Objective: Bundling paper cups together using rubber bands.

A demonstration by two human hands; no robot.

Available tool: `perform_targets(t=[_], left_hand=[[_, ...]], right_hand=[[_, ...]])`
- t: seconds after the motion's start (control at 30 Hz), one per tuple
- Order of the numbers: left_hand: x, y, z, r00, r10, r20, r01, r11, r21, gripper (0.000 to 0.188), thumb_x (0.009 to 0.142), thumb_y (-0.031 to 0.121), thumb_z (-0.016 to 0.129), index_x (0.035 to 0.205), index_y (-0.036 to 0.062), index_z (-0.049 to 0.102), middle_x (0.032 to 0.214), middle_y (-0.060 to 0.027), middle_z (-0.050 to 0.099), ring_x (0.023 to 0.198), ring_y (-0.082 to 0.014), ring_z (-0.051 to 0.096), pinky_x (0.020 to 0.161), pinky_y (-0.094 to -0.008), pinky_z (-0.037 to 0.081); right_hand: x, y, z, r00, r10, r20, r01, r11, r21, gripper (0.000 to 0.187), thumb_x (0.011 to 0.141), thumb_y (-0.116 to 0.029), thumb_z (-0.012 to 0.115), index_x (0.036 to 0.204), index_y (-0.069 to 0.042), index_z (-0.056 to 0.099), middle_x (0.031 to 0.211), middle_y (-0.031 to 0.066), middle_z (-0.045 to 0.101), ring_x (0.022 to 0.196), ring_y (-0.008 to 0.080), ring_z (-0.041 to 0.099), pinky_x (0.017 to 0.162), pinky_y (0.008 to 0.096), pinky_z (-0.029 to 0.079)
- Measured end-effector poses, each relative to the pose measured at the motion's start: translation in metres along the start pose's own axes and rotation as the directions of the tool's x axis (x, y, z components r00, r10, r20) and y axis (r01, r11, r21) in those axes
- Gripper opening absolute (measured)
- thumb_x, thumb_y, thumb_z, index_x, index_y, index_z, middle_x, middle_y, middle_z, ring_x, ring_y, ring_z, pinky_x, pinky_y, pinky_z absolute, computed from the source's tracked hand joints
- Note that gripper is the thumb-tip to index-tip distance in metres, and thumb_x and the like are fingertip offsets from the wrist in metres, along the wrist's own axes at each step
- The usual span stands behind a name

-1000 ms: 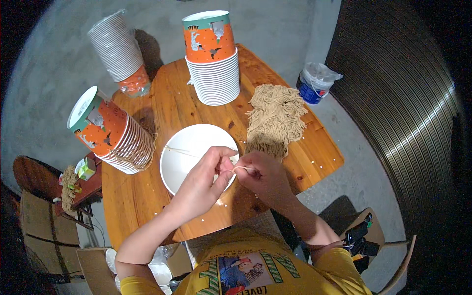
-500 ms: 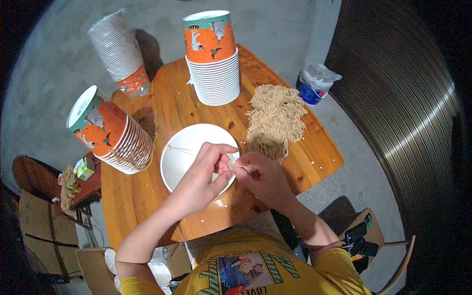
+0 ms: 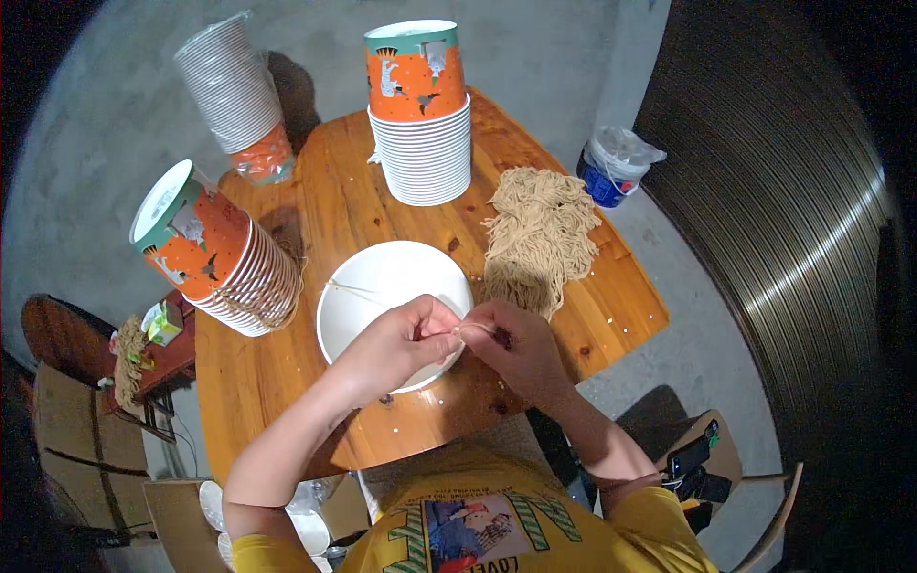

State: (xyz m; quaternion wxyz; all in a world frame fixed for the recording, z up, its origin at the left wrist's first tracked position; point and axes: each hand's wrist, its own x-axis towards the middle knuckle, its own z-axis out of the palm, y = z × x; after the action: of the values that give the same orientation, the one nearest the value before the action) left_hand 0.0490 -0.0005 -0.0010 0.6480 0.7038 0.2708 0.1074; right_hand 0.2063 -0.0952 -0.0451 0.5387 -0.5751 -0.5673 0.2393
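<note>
My left hand (image 3: 406, 344) and my right hand (image 3: 516, 353) meet over the near right part of a white round bowl (image 3: 368, 270). Both are closed in a pinch, fingertips almost touching, on a thin pale cord (image 3: 475, 326). A short piece of it shows across the right hand's fingers; the rest is hidden by the fingers. Another stretch of thin string (image 3: 351, 286) lies over the bowl's left inside. Just beyond my right hand, a bundle of tan yarn (image 3: 543, 234) is spread on the wooden table (image 3: 325, 406).
Upside-down stacked paper tubs (image 3: 420, 119) stand at the back. A second tub stack (image 3: 215, 248), wound with tan cord, leans at left; a plastic-wrapped stack (image 3: 234, 95) stands behind. A bucket (image 3: 616, 167) sits on the floor, with a chair (image 3: 712, 458) at right.
The fingers of my left hand have curled in and drawn closer to my right hand, closing the gap between them. The view has shifted slightly.
</note>
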Motion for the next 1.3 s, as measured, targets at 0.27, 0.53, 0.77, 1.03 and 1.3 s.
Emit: perform_targets(t=[0.27,0.53,0.77,1.03,1.3], left_hand=[[-0.006,0.006,0.002,0.998,-0.016,-0.057,0.026,0.984,0.176,0.011,0.088,0.011,0.061,0.089,0.0025,0.055,0.074,0.0044,0.05,0.068,-0.0042,0.045,0.063,-0.0203,0.041],[-0.008,0.006,0.008,0.978,0.185,-0.092,-0.146,0.933,0.328,0.008,0.087,0.008,0.059,0.087,0.0029,0.053,0.071,0.0035,0.048,0.066,-0.0054,0.044,0.061,-0.0211,0.041],[-0.006,0.004,0.01,0.952,0.269,-0.144,-0.195,0.9,0.39,0.009,0.086,0.008,0.06,0.088,0.0024,0.054,0.073,0.0017,0.051,0.068,-0.0069,0.047,0.063,-0.0227,0.042],[-0.005,0.003,0.012,0.97,0.216,-0.111,-0.173,0.935,0.311,0.009,0.087,0.009,0.06,0.09,0.0023,0.054,0.077,0.0006,0.054,0.07,-0.0065,0.048,0.065,-0.0225,0.043],[-0.006,0.001,0.015,0.959,0.248,-0.138,-0.189,0.921,0.341,0.009,0.086,0.008,0.059,0.091,0.0026,0.054,0.078,-0.0023,0.055,0.071,-0.0107,0.051,0.067,-0.025,0.044]], right_hand=[[-0.004,0.005,0.001,0.983,-0.178,-0.038,0.169,0.972,-0.164,0.01,0.082,-0.012,0.064,0.084,-0.004,0.059,0.076,0.0061,0.058,0.064,0.0153,0.055,0.059,0.0274,0.044],[-0.008,0.001,0.002,0.992,-0.089,-0.093,0.077,0.989,-0.122,0.007,0.084,-0.01,0.06,0.084,-0.003,0.058,0.073,0.006,0.058,0.065,0.0131,0.056,0.059,0.0269,0.044],[-0.01,0.004,0.0,0.992,-0.092,-0.088,0.092,0.996,-0.004,0.011,0.085,-0.011,0.058,0.091,-0.002,0.059,0.076,0.0051,0.061,0.069,0.0114,0.057,0.064,0.0256,0.046],[-0.012,0.004,0.004,0.991,-0.01,-0.134,0.006,0.999,-0.032,0.013,0.084,-0.015,0.063,0.089,-0.003,0.058,0.072,0.0027,0.06,0.066,0.0089,0.055,0.061,0.0241,0.045],[-0.015,0.0,0.004,0.988,0.003,-0.153,-0.006,1.0,-0.023,0.013,0.084,-0.015,0.064,0.087,-0.004,0.058,0.073,0.0046,0.061,0.065,0.0106,0.057,0.059,0.026,0.046]])
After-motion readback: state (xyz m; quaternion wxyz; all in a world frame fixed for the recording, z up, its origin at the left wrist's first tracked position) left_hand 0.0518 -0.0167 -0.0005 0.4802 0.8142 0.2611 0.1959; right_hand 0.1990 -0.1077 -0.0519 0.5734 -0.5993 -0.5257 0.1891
